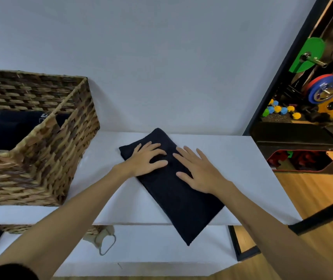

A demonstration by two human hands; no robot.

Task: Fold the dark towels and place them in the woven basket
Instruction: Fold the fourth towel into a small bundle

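While lying diagonally on the white tabletop (232, 158), right of the brown woven basket (46, 158), the folded dark rectangular towel (173, 199) is being pressed by left hand (147, 158) and right hand (200, 172), each grip flat, fingers spread, grasping nothing. More dark towels (10, 128) are sitting inside the basket.

Count on the white table (232, 158): one dark towel (179, 199), folded into a long strip. One woven basket (46, 158), holding dark folded towels (10, 130); their number cannot be told. Two hands on the strip: one left hand (145, 160), one right hand (200, 170). One face mask (103, 239) on the lower shelf. Background: one green weight plate (309, 53); several small coloured dumbbells (278, 111).
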